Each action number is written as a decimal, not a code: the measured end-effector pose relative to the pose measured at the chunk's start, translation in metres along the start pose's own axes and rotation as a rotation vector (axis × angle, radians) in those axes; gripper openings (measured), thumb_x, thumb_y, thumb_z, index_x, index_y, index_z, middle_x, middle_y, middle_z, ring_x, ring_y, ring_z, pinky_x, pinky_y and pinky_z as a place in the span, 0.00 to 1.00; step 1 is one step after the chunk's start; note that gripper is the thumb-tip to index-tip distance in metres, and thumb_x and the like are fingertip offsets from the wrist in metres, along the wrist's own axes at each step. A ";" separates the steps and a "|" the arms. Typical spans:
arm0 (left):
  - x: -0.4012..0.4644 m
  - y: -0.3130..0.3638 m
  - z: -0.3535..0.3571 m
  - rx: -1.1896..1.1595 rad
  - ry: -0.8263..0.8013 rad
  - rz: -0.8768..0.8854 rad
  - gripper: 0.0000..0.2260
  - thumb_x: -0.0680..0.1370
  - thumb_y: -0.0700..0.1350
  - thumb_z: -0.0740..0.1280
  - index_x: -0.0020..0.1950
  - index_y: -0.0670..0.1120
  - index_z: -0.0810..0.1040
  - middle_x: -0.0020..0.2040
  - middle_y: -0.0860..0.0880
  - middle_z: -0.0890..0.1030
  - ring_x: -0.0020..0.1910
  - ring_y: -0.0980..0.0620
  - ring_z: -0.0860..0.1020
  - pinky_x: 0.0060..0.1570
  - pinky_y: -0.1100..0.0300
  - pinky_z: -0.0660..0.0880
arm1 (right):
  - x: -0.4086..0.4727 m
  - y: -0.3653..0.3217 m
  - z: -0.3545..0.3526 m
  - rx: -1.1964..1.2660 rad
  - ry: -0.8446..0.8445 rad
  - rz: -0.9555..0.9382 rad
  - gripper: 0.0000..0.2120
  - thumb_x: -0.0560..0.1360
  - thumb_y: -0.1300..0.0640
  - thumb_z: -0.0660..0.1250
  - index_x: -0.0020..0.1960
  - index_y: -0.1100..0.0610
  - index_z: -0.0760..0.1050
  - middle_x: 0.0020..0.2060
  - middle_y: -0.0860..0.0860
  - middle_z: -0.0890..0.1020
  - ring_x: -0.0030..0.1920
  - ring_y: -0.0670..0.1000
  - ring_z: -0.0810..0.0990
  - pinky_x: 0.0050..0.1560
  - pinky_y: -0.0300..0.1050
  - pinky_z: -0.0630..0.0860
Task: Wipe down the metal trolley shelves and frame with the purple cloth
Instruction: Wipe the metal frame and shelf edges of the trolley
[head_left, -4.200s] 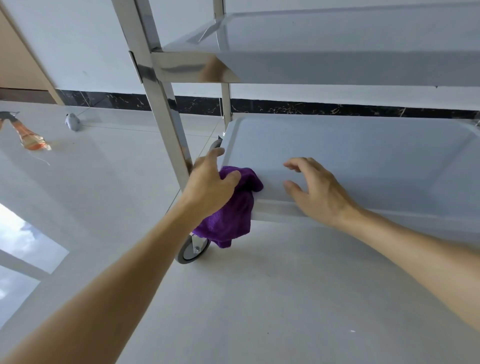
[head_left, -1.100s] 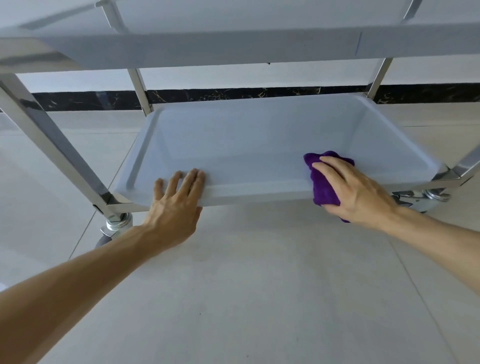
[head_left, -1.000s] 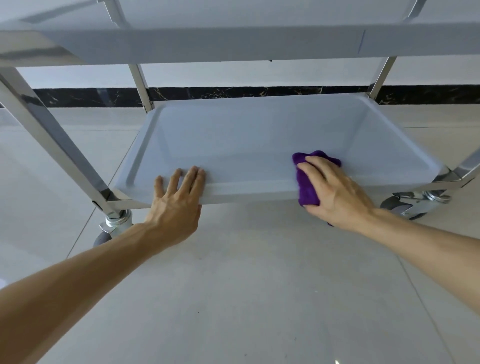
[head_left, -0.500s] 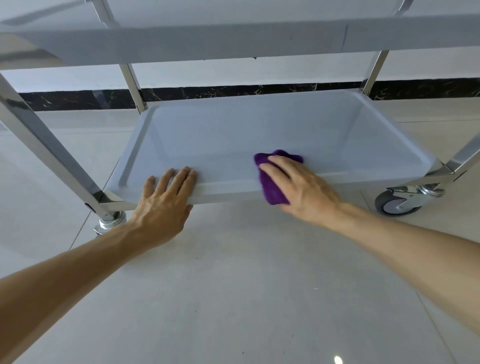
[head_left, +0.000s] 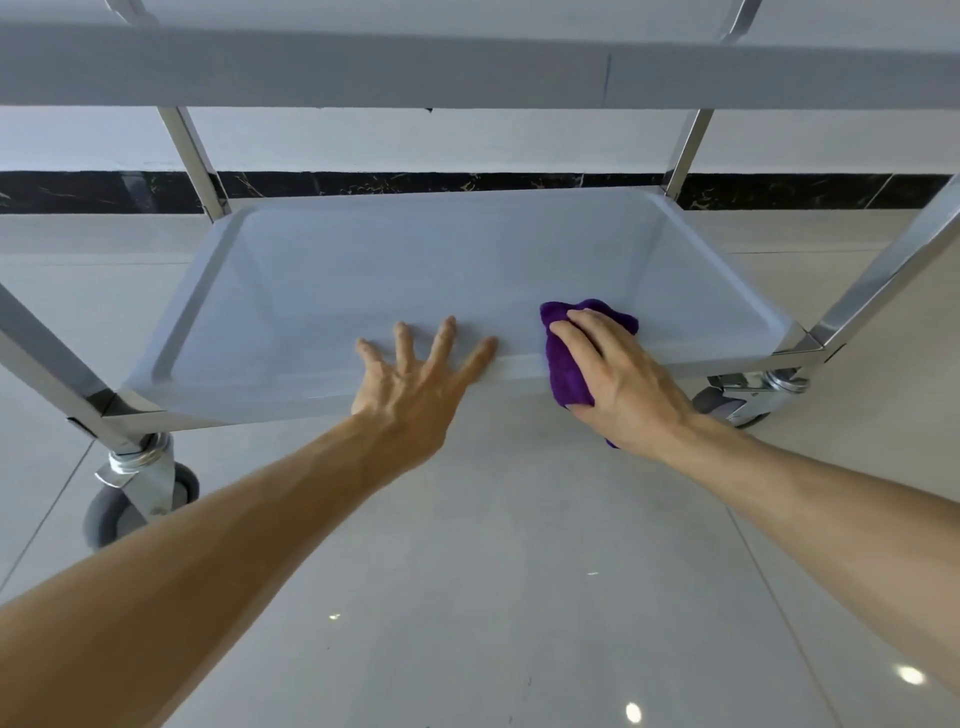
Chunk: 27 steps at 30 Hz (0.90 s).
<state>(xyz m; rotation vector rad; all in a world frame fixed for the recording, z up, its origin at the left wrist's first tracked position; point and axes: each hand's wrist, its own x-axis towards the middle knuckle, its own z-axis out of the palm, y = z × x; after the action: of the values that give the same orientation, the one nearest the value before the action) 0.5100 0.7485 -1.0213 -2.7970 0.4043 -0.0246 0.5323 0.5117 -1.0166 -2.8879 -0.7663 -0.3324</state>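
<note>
The metal trolley's bottom shelf (head_left: 322, 291) is a shallow pale tray in front of me, with a higher shelf (head_left: 363, 73) across the top of the view. My right hand (head_left: 618, 384) presses the bunched purple cloth (head_left: 563, 364) over the shelf's near rim, right of centre. Part of the cloth hangs below the rim under my palm. My left hand (head_left: 415, 384) lies flat with fingers spread on the same near rim, just left of the cloth, holding nothing.
Shiny frame posts rise at the front left (head_left: 47, 364), front right (head_left: 883, 291) and both back corners. Grey caster wheels sit at the front left (head_left: 140, 499) and front right (head_left: 737, 405). Glossy pale floor tiles lie below; a black marble skirting (head_left: 467, 184) runs along the white wall.
The cloth went from my left hand to my right over the last seconds. In the last second my right hand slid the cloth leftward along the near rim, and my left hand's fingers spread apart.
</note>
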 end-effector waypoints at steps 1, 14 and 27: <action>-0.001 -0.002 0.002 0.030 0.009 0.005 0.39 0.81 0.48 0.59 0.77 0.55 0.29 0.80 0.42 0.40 0.75 0.27 0.53 0.63 0.27 0.64 | 0.001 -0.002 0.001 -0.009 -0.001 0.000 0.35 0.71 0.62 0.73 0.75 0.62 0.63 0.73 0.60 0.65 0.75 0.60 0.62 0.74 0.52 0.63; -0.041 -0.051 0.028 0.215 0.050 0.040 0.42 0.81 0.40 0.55 0.70 0.49 0.18 0.80 0.41 0.38 0.76 0.29 0.53 0.65 0.33 0.65 | 0.026 -0.067 0.013 -0.045 -0.072 -0.170 0.39 0.73 0.60 0.71 0.78 0.60 0.55 0.76 0.60 0.58 0.77 0.59 0.55 0.77 0.53 0.56; -0.063 -0.084 0.028 0.134 0.132 0.056 0.37 0.70 0.36 0.72 0.77 0.46 0.65 0.73 0.36 0.69 0.62 0.25 0.73 0.48 0.29 0.74 | -0.047 0.050 -0.032 -0.070 -0.124 0.002 0.42 0.70 0.57 0.76 0.78 0.58 0.58 0.76 0.56 0.61 0.74 0.58 0.64 0.66 0.53 0.73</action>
<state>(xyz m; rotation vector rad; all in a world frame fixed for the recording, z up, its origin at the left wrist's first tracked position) 0.4744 0.8511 -1.0200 -2.6592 0.4941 -0.2170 0.5118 0.4402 -1.0007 -2.9983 -0.7864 -0.1855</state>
